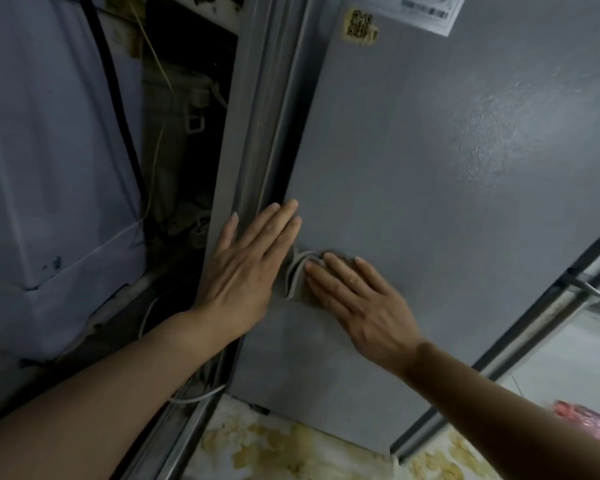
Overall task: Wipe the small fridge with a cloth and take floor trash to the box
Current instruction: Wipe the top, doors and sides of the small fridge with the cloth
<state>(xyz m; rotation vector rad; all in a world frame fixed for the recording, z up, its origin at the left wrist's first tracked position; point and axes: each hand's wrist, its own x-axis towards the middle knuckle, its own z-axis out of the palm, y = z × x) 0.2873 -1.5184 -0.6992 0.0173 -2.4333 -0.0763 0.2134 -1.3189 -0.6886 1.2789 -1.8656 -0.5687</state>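
Note:
The small grey fridge (pixel 430 168) fills the middle and right of the view, its side panel facing me. A crumpled grey cloth (pixel 297 271) lies against that panel, low on its left part. My right hand (pixel 357 303) presses flat on the cloth with straight fingers. My left hand (pixel 246 268) lies flat with straight fingers on the fridge's left edge, just beside the cloth and touching its left side. Most of the cloth is hidden under my right hand.
A narrow dark gap (pixel 184 150) with cables and a white cord (pixel 194 398) runs left of the fridge. A pale covered appliance (pixel 49 168) stands further left. Yellow-patterned floor (pixel 274 448) lies below. Something pink (pixel 589 420) sits at the lower right. Stickers (pixel 426 12) mark the fridge's top.

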